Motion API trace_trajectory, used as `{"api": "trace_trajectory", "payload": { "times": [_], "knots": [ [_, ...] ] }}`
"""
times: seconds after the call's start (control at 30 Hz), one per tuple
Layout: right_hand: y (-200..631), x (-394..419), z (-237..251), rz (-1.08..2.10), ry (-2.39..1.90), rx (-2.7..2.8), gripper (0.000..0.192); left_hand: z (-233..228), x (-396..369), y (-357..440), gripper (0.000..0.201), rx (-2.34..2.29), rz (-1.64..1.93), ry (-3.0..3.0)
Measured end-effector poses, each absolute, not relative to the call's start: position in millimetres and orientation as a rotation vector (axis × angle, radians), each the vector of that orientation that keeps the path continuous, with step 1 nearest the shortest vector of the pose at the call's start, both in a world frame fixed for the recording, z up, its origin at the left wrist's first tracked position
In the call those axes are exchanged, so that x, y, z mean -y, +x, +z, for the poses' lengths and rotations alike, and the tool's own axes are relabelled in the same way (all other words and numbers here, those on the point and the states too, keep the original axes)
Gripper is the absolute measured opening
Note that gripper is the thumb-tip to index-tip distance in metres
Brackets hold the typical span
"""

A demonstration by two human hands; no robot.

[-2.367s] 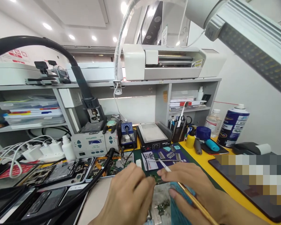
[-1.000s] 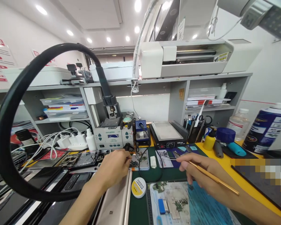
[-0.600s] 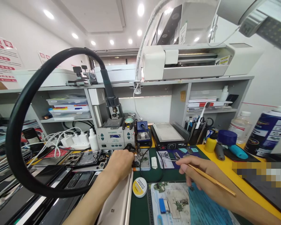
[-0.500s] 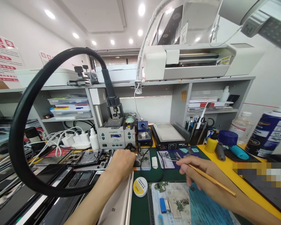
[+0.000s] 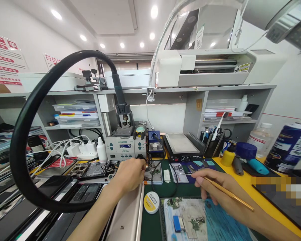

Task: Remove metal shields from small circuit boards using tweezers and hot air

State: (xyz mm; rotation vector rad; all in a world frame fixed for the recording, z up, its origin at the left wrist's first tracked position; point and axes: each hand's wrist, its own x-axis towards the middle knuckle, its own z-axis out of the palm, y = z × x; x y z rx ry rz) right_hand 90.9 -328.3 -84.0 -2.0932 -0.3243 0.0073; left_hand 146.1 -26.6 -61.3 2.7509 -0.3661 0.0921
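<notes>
My left hand [image 5: 129, 174] reaches to the front of the soldering station [image 5: 125, 147], fingers curled at the black cable plug [image 5: 140, 156]; whether they pinch it I cannot tell. My right hand [image 5: 217, 187], well right of the station, is closed on a thin brass-coloured tool [image 5: 228, 193], above the blue mat [image 5: 215, 221].

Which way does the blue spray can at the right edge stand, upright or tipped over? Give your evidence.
Upright. The blue spray can stands on its base on the yellow bench, white cap uppermost, beside the clear bottle.
</notes>
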Motion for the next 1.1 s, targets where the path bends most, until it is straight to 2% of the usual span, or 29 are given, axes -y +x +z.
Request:
{"api": "trace_trajectory", "payload": {
  "times": [0.23, 0.4, 0.53, 0.67, 0.83, 1.0, 1.1],
  "knots": [
    [83.7, 322.7, -75.9, 0.009, -2.033, 0.313, 0.046, -46.0, 48.8, 109.3, 0.030, 0.284, -0.158, 2.054],
    [72.0, 313.9, -74.0, -0.042, -2.061, 0.426, 0.034, -57.6, 92.0, 86.7, 0.031, 0.079, -0.362, 1.495],
    [65.8, 305.6, -70.4, -0.057, -2.078, 0.524, 0.027, -67.5, 109.9, 80.0, 0.037, 0.084, -0.333, 1.482],
    [65.4, 303.8, -69.4, -0.064, -2.099, 0.569, 0.027, -74.5, 115.9, 78.5, 0.054, 0.088, -0.347, 1.484],
    [64.4, 307.5, -67.8, 0.031, -2.019, 0.479, 0.028, -72.6, 113.8, 75.3, 0.049, 0.068, -0.345, 1.480],
    [64.3, 313.0, -64.5, 0.184, -1.933, 0.478, 0.017, -68.6, 110.9, 69.6, 0.057, 0.123, -0.231, 1.516],
    [65.0, 314.7, -61.7, 0.222, -1.906, 0.476, 0.011, -71.1, 112.0, 67.8, 0.047, 0.218, -0.145, 1.572]
  ]
}}
